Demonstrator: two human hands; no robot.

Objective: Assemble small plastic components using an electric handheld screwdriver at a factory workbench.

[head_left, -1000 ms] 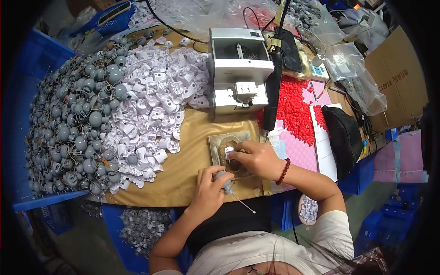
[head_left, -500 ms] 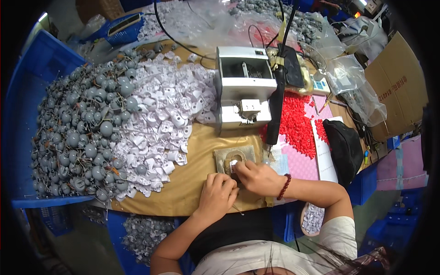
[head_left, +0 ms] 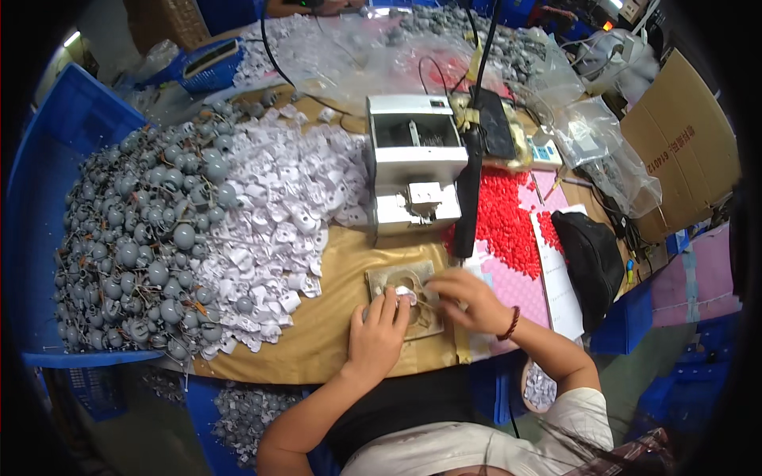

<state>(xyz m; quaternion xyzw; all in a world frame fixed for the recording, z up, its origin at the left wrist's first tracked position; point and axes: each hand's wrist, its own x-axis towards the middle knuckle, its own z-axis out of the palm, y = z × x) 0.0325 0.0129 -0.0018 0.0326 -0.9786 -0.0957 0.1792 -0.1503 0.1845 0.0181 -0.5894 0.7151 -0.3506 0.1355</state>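
Both hands meet over a small tan work block (head_left: 401, 279) with round holes, near the table's front edge. My left hand (head_left: 377, 333) lies on the block's left side, fingertips on a small white plastic part (head_left: 403, 293). My right hand (head_left: 468, 299), with a dark bead bracelet at the wrist, pinches at the same part from the right. Whether a thin wire is in the fingers cannot be told.
A large heap of grey round parts (head_left: 131, 246) and a heap of white plastic pieces (head_left: 274, 210) fill the left of the table. A white benchtop machine (head_left: 414, 170) stands behind the block, red pieces (head_left: 500, 226) and a black pouch (head_left: 591, 258) lie to the right. Blue crates surround the table.
My left hand has come up from the block's lower left edge onto the block. Both hands now work at the white part together. The view has shifted slightly.
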